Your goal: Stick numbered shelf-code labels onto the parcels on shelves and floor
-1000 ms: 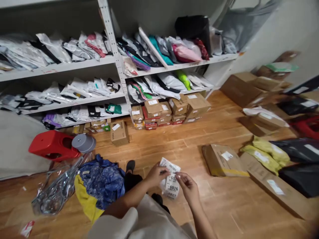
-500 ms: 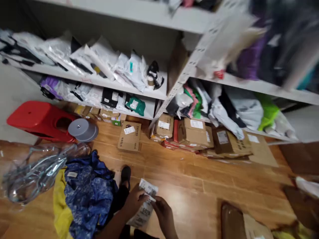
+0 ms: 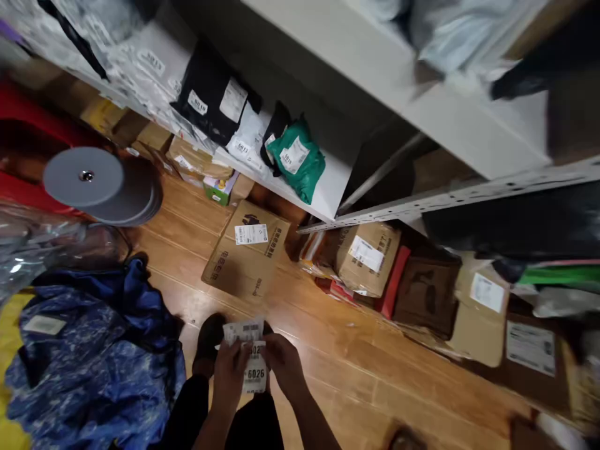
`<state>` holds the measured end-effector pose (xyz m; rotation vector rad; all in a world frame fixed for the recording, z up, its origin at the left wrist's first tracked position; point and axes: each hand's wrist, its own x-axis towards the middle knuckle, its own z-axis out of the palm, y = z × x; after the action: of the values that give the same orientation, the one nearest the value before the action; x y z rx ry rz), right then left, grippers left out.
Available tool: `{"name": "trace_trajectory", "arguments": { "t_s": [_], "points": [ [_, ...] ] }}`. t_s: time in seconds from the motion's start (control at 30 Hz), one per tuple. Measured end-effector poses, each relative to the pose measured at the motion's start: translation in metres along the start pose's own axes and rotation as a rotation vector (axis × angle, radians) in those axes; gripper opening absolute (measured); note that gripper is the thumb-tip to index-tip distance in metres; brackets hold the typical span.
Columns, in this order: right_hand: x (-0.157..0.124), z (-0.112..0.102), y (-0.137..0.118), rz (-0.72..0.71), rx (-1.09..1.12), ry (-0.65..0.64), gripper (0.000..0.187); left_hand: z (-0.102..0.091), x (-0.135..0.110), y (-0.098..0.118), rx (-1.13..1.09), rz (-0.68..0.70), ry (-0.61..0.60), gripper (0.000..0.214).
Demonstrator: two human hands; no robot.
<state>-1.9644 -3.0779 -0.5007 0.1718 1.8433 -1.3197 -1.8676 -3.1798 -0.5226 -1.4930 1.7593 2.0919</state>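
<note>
Both of my hands hold a strip of white labels (image 3: 251, 359) printed with the number 6026, low in the middle of the view. My left hand (image 3: 229, 374) pinches its left side and my right hand (image 3: 284, 365) pinches its right side. The strip's top end folds over above my fingers. Below the labels are my dark trousers and a black shoe (image 3: 209, 337) on the wooden floor (image 3: 356, 381).
A shelf (image 3: 328, 187) holds bagged parcels, among them a green one (image 3: 300, 159) and a black one (image 3: 210, 100). Cardboard boxes (image 3: 248, 253) lie on the floor beneath it. A blue and yellow bag (image 3: 89, 356), grey discs (image 3: 100, 184) and a red stool (image 3: 19, 156) are at left.
The view has swung down and closer to the lower shelf. My hands have kept hold of the label strip and drawn together on it.
</note>
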Motion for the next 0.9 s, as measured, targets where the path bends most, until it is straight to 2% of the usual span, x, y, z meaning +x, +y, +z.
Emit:
{"name": "trace_trajectory", "arguments": {
  "t_s": [0.17,0.27,0.43,0.6,0.9],
  "points": [
    [0.046,-0.004,0.004,-0.025,-0.020,-0.075,0.030,0.019,0.016,-0.026,-0.233,-0.143,0.172,0.039],
    [0.061,-0.010,0.000,-0.022,-0.049,-0.128,0.028,0.028,0.023,-0.030,-0.314,-0.221,0.241,0.042],
    [0.075,-0.015,-0.021,-0.051,-0.107,-0.171,0.024,0.035,0.039,-0.015,-0.480,-0.312,0.207,0.042],
    [0.077,-0.011,-0.038,-0.030,-0.097,-0.139,0.026,0.030,0.044,0.004,-0.474,-0.320,0.233,0.041],
    [0.075,-0.009,-0.042,-0.028,-0.109,-0.129,0.024,0.028,0.044,0.006,-0.536,-0.341,0.254,0.042]
  ]
}}
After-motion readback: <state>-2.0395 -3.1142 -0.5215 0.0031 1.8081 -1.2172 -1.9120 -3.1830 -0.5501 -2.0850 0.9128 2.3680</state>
